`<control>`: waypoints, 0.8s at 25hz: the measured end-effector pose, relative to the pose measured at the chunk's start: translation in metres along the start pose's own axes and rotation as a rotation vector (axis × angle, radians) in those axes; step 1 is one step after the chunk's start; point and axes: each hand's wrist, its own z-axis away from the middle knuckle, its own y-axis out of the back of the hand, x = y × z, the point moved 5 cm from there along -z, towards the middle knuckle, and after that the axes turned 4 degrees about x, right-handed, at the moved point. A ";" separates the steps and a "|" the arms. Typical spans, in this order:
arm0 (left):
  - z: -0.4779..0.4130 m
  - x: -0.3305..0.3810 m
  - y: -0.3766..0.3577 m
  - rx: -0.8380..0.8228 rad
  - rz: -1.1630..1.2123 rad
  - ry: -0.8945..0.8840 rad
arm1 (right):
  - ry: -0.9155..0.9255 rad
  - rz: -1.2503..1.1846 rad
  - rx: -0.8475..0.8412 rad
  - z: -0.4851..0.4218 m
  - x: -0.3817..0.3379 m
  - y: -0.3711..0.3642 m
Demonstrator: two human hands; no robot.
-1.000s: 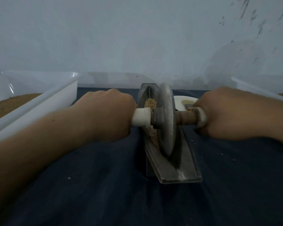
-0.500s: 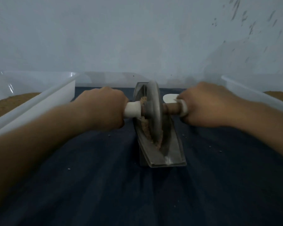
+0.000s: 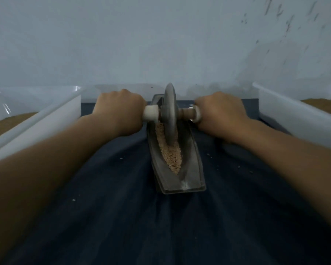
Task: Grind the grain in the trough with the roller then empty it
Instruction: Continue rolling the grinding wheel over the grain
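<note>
A grey metal boat-shaped trough (image 3: pixel 191 169) lies lengthwise on the dark blue cloth at the centre. Tan crushed grain (image 3: pixel 171 153) fills its groove in front of the roller. The grey disc roller (image 3: pixel 170 113) stands upright in the far half of the trough on a cross axle with pale handles. My left hand (image 3: pixel 120 111) grips the left handle and my right hand (image 3: pixel 220 113) grips the right handle. Both arms are stretched forward.
A white tub (image 3: pixel 52 119) with brown grain stands at the left and another white tub (image 3: pixel 287 109) with brown grain at the right. A pale wall rises right behind the trough. Stray grains dot the dark blue cloth (image 3: pixel 141 217).
The roller has rolled away from me, from the near half of the trough to its far half, with both hands on the handles. Grain in the near groove is now uncovered.
</note>
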 end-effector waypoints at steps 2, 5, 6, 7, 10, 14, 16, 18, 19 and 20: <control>0.026 -0.006 0.006 -0.032 0.046 -0.103 | 0.103 -0.019 -0.012 0.031 0.002 0.020; 0.037 -0.007 0.014 0.077 0.043 -0.208 | 0.086 -0.065 -0.071 0.056 0.010 0.033; 0.030 -0.006 0.011 0.085 0.017 -0.198 | 0.065 -0.039 -0.080 0.050 0.008 0.027; 0.019 -0.004 0.005 0.076 0.003 -0.159 | 0.032 0.000 -0.052 0.039 0.004 0.019; -0.017 -0.002 -0.012 0.035 -0.024 0.019 | -0.060 0.074 0.011 -0.010 -0.007 -0.007; -0.012 -0.001 -0.008 -0.009 0.023 0.029 | -0.020 0.030 -0.078 -0.022 -0.005 -0.006; 0.016 -0.003 -0.001 -0.032 0.088 -0.046 | 0.088 0.037 -0.041 0.009 -0.002 0.014; 0.041 -0.008 0.009 -0.009 0.109 -0.092 | 0.151 0.038 0.011 0.034 0.000 0.036; 0.048 -0.008 0.012 0.002 0.104 -0.104 | 0.163 0.026 -0.006 0.037 -0.001 0.041; 0.048 -0.006 0.010 0.018 0.091 -0.106 | 0.153 0.042 -0.052 0.035 -0.003 0.040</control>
